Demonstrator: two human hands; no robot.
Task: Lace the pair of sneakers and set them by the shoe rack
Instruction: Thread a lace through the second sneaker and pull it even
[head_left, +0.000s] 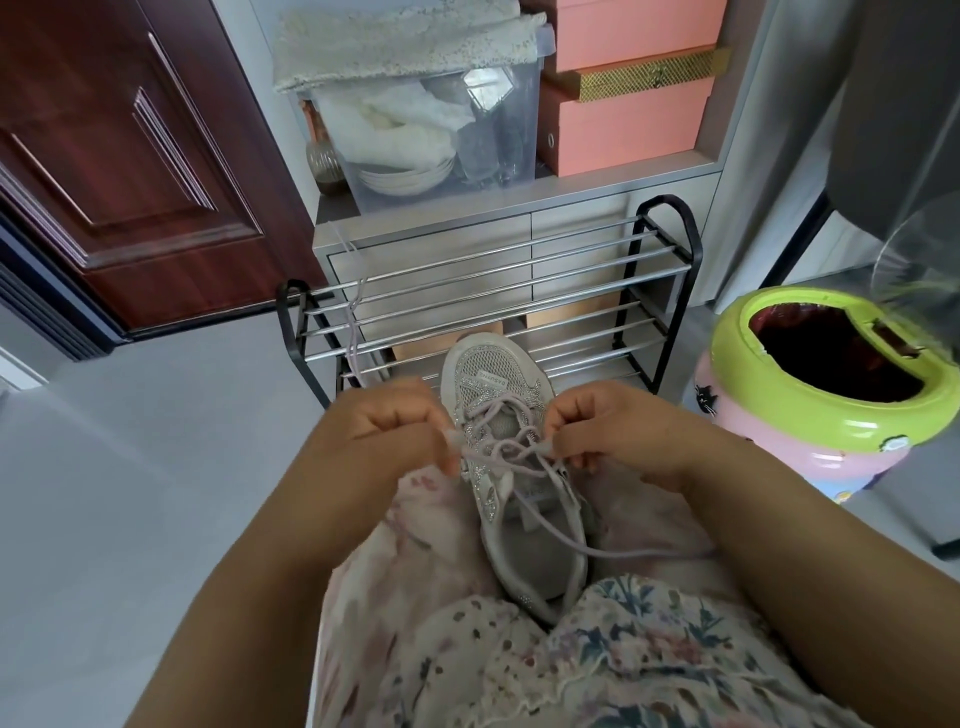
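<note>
A grey sneaker (498, 395) with glittery trim lies on my lap, toe pointing toward the shoe rack (519, 291). Its pale lilac lace (511, 452) crosses the eyelets. My left hand (395, 431) pinches one lace end at the sneaker's left side. My right hand (597, 436) pinches the other part of the lace at the right side. One long strand trails across my right thigh. A second loose lace (356, 306) hangs from the rack's left end. No other sneaker is in view.
The black and chrome rack stands against a grey cabinet (431, 244). On the cabinet sit a clear storage bin (431, 119) and pink boxes (628, 104). A green and pink waste bin (826, 384) stands at right. A red-brown door (119, 156) is at left, grey floor beside it.
</note>
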